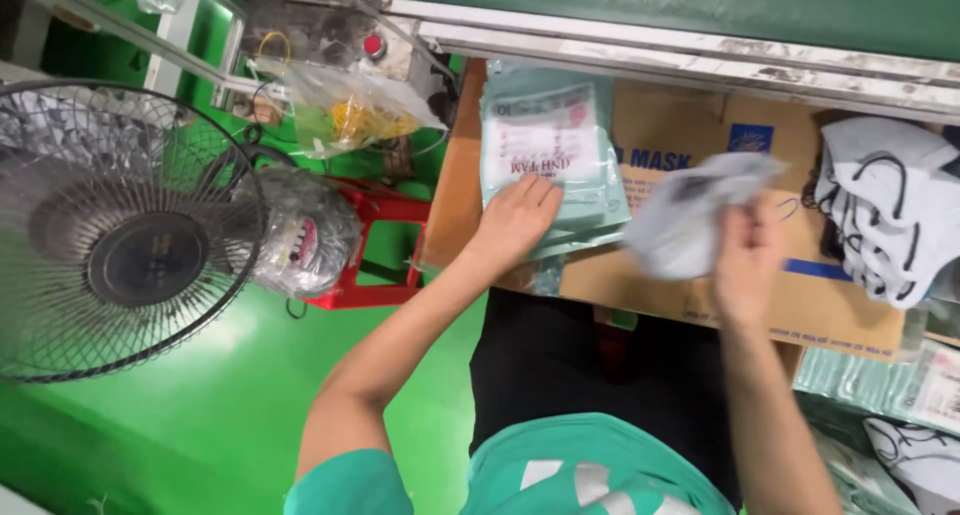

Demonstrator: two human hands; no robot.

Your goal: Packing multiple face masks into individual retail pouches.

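Cardboard [700, 135] under pouches [545, 155], masks [880, 215]

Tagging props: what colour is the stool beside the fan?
Red stool, head view.

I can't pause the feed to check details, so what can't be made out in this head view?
- Grey face mask in the right hand: motion-blurred, so its shape and the grip are unclear.
- Stack of clear pouches under the left hand: their number cannot be counted.
- Pile of grey masks: cut off by the right edge.
- Fan: cut off by the left edge.
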